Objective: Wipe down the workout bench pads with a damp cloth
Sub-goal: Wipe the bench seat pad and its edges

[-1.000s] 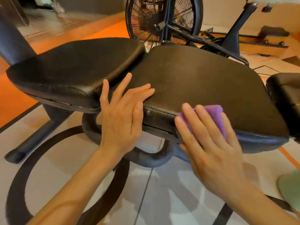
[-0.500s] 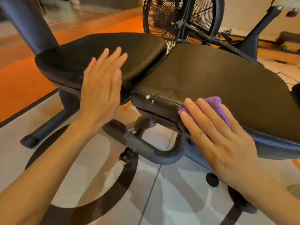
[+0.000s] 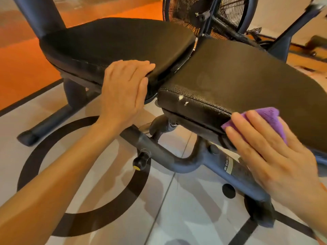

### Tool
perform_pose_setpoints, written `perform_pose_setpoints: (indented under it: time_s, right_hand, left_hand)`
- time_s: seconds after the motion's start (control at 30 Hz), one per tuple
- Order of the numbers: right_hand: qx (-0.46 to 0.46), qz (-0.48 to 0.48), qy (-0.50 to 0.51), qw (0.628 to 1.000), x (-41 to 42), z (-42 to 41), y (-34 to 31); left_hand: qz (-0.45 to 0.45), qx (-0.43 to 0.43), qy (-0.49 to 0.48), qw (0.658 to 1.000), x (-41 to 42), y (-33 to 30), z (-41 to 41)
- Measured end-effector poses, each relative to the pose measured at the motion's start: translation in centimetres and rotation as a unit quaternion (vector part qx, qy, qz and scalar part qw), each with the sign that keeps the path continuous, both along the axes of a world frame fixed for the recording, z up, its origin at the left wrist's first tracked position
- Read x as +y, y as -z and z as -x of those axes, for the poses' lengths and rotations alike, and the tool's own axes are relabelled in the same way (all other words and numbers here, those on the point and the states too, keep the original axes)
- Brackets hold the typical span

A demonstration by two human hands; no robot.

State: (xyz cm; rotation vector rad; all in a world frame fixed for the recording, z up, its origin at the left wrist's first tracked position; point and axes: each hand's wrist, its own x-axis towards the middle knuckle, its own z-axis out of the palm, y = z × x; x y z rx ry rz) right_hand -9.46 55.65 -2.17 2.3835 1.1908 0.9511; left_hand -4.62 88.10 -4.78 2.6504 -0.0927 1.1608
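A black bench has two pads: the smaller seat pad (image 3: 113,41) on the left and the long back pad (image 3: 247,80) on the right, with a narrow gap between them. My left hand (image 3: 123,92) grips the near corner of the seat pad, fingers curled over its edge. My right hand (image 3: 269,156) presses a purple cloth (image 3: 260,119) flat against the near side edge of the back pad. Small white tears (image 3: 181,98) show at the back pad's near corner.
The bench's dark blue frame (image 3: 178,161) runs below the pads, with a black adjustment knob (image 3: 140,160). A fan bike (image 3: 208,15) stands right behind the bench. The floor is pale tile with black lines, and orange at the left.
My left hand came down from hovering over the seat pad and now grips its near corner. My right hand with the cloth stays on the back pad's side edge. The view shifted left.
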Motion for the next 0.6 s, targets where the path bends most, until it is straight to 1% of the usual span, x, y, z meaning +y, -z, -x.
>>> perform_pose_setpoints:
  time_s: [0.07, 0.13, 0.2, 0.23, 0.3, 0.37, 0.43, 0.53, 0.6]
  right_hand:
    - [-0.018, -0.006, 0.013, 1.000, 1.6, -0.3, 0.0]
    - [-0.032, -0.013, 0.001, 0.999, 5.8, -1.0, 0.0]
    - [-0.042, 0.007, -0.003, 0.999, 7.7, -1.1, -0.4]
    - [-0.042, 0.022, 0.005, 0.999, 7.1, -1.1, -0.5]
    - [-0.023, 0.048, 0.029, 0.998, 3.1, -0.3, -0.3]
    - [-0.009, 0.059, 0.051, 0.997, 0.2, 0.8, -0.3]
    - [-0.033, 0.072, 0.066, 0.995, 1.9, 0.4, 0.1]
    - [-0.109, 0.101, 0.026, 0.989, 8.2, -0.8, 0.2]
    - [-0.133, 0.139, 0.020, 0.981, 8.3, -1.1, 0.1]
  left_hand:
    - [-0.004, -0.008, 0.002, 1.000, -0.1, 0.1, 0.0]
    - [-0.004, -0.008, 0.005, 1.000, -0.1, 0.1, 0.0]
    - [-0.004, -0.002, 0.003, 1.000, -0.1, 0.1, 0.0]
    - [-0.004, 0.001, 0.003, 1.000, 0.0, 0.0, -0.1]
    - [-0.002, 0.000, 0.005, 1.000, 0.1, 0.0, -0.2]
    - [-0.007, -0.007, -0.002, 1.000, 0.1, 0.1, -0.2]
    - [-0.005, -0.008, -0.006, 1.000, -0.1, 0.2, -0.2]
    - [-0.004, -0.003, -0.007, 1.000, -0.2, 0.2, -0.1]
    - [-0.007, 0.001, 0.000, 1.000, 0.0, 0.1, 0.0]
